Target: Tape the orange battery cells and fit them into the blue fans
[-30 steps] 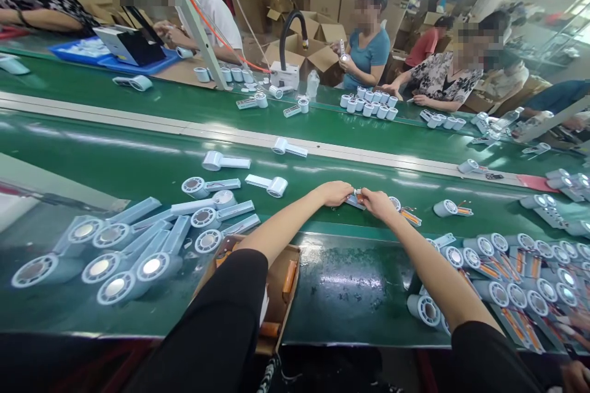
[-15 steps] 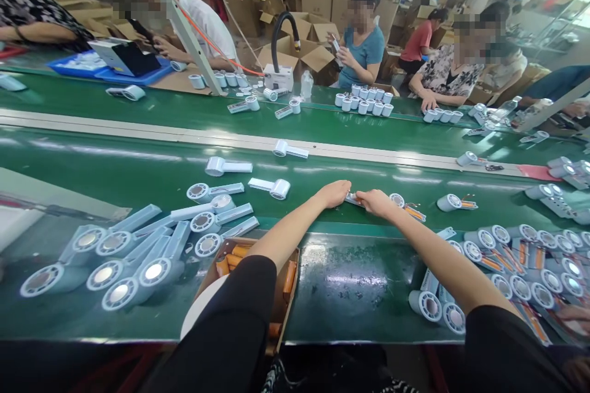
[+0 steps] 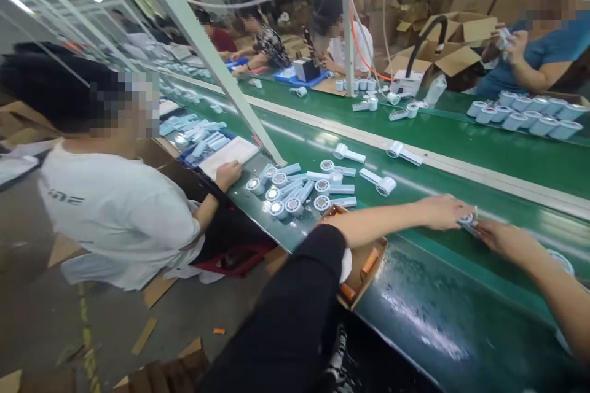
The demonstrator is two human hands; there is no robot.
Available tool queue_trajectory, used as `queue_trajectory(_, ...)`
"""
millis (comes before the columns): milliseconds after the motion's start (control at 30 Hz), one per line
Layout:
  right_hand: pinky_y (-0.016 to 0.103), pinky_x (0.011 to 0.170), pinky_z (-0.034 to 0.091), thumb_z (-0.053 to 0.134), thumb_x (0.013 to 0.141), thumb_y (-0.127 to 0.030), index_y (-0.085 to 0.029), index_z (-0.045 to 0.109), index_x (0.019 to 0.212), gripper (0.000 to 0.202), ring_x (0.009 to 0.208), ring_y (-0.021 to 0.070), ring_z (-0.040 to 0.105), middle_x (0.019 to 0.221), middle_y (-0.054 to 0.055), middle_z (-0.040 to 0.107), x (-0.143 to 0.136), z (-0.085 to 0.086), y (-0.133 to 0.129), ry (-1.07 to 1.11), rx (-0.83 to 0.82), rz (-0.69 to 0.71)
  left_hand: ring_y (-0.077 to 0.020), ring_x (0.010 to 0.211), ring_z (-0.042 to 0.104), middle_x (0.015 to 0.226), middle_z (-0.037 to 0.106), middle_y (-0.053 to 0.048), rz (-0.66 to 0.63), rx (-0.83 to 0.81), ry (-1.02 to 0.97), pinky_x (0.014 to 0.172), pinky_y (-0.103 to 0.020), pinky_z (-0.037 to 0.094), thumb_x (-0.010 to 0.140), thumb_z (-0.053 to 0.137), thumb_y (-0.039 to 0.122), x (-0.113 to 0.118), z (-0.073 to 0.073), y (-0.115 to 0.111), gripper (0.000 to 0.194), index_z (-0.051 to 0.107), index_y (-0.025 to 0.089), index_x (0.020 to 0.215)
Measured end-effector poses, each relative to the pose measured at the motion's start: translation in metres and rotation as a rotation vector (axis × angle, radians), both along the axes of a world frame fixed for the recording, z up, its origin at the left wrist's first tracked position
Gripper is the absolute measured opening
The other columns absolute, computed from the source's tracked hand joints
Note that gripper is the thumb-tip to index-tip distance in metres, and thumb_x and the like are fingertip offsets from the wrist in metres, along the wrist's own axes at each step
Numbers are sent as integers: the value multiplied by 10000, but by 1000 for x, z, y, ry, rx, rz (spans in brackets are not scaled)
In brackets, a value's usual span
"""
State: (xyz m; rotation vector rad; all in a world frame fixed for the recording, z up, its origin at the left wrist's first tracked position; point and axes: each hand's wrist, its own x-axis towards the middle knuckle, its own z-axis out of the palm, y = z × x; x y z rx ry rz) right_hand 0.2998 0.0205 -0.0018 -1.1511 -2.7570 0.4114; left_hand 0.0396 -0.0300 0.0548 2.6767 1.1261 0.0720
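My left hand point(image 3: 443, 211) has its fingers closed on the round end of a small light-blue handheld fan body point(image 3: 467, 220). Pinching the handle end of the same piece is my right hand point(image 3: 506, 242). The fan body is mostly covered by my fingers, low over the green belt point(image 3: 424, 189). Below my left forearm, a cardboard box point(image 3: 371, 280) holds orange cylindrical batteries point(image 3: 370, 260). Another round fan part point(image 3: 560, 261) shows partly behind my right forearm.
Several fan bodies point(image 3: 294, 205) lie in a cluster left of the box, and a few more point(image 3: 385, 185) rest on the belt. A co-worker point(image 3: 124, 209) sits close on the left, beside a slanted metal post point(image 3: 212, 61). Upright fan heads point(image 3: 548, 126) stand across the belt.
My view has swung left, bringing the near co-worker and the floor into sight. Both hands keep hold of the fan body, whose round end now shows more.
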Motion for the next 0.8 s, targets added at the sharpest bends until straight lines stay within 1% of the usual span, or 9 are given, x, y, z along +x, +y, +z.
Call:
queue_trajectory(100,418,846,580,517,1017,-418,-186,805,1089,377,1021,331,779,1196,216,787,10,25,-58,-12,163,-186,-263,1162,618,1237,718,-130,-32,-46,-44,1010,-356,451,1030,589,407,-91,37,-87,374,666,152,1291)
queue_trajectory(167,432,853,592,538,1015,-486,-176,800,1106,416,1007,342,780,1146,206,801,9,35,-108,27,169,-259,-234,971,651,1035,744,-65,76,-139,-67,920,-342,478,980,651,512,-161,47,-158,332,727,200,1064)
queue_trajectory(233,392,778,612,549,1009,-532,-203,806,1093,426,919,314,794,1053,148,828,-5,43,-161,104,39,-255,-260,1096,644,1142,743,-66,199,-178,-90,1009,-364,460,877,770,542,-214,41,-228,400,731,223,1114)
queue_trajectory(333,319,703,598,548,1029,-509,-246,806,1090,373,852,256,791,1033,84,839,-58,50,-226,194,-224,-134,-357,1421,465,1448,645,-94,350,-133,-36,1167,-469,383,784,847,490,-246,12,-301,772,576,264,1470)
queue_trajectory(433,295,688,546,522,1057,-462,-240,803,997,364,739,214,747,902,67,824,-128,52,-257,212,-358,55,-327,1402,475,1531,585,-88,355,-104,-10,1164,-470,412,840,714,176,-243,-10,-319,795,456,282,1584)
queue_trajectory(533,290,683,502,511,1060,-446,-223,799,996,370,710,202,712,835,62,801,-175,50,-263,248,-436,121,-288,1171,589,1460,629,-83,328,-110,3,1017,-426,514,766,619,0,-241,-5,-309,792,561,293,1500)
queue_trajectory(633,291,663,489,531,1044,-487,-206,802,1048,391,677,187,675,835,70,794,-187,48,-270,374,-518,-40,-309,1202,571,1421,649,-82,272,-84,-68,1009,-431,527,777,690,58,-249,16,-309,686,614,275,1423)
queue_trajectory(700,277,626,483,606,996,-556,-197,780,1164,433,629,166,636,796,50,775,-187,49,-284,454,-697,-101,-339,1315,520,1376,670,-101,293,39,-184,1094,-476,487,838,735,171,-251,27,-321,567,614,239,1388)
queue_trajectory(800,245,578,474,837,775,-652,-200,680,1367,762,601,142,610,797,7,766,-202,48,-317,492,-1063,17,-342,1322,536,1228,724,-106,410,290,-317,1163,-545,411,895,743,249,-241,23,-340,400,637,210,1279)
